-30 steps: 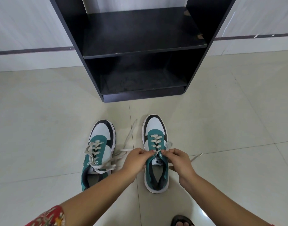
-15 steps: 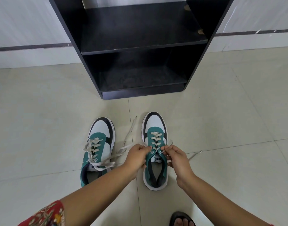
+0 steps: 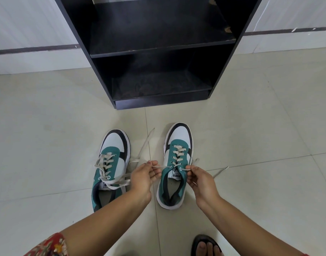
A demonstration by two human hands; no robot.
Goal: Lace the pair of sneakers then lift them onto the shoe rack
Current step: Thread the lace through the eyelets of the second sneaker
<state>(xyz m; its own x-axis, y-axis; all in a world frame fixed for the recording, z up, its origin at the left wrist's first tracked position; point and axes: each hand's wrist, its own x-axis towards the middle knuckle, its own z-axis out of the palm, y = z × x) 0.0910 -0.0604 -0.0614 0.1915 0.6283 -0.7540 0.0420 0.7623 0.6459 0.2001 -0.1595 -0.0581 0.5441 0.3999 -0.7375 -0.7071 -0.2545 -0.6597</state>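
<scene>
Head cam: black shoe rack [image 3: 158, 50] at top, shelves bare, on tiled floor [image 3: 47, 145]. Two teal/white sneakers side by side in front of it, toes toward rack. Left sneaker [image 3: 110, 167] laces loose, trailing. Right sneaker [image 3: 174, 167] laced through. Left hand [image 3: 142, 177] and right hand [image 3: 200, 180] each pinch one end of its lace [image 3: 178, 154], pulled outward.

Sneakers: left sneaker [image 3: 110, 169] and right sneaker [image 3: 174, 167], teal, white and black; laces [image 3: 177, 153] off-white. Shoe rack [image 3: 158, 52]: black. Floor [image 3: 47, 135]: pale cream tiles. Sleeve [image 3: 47, 245]: red floral print.
</scene>
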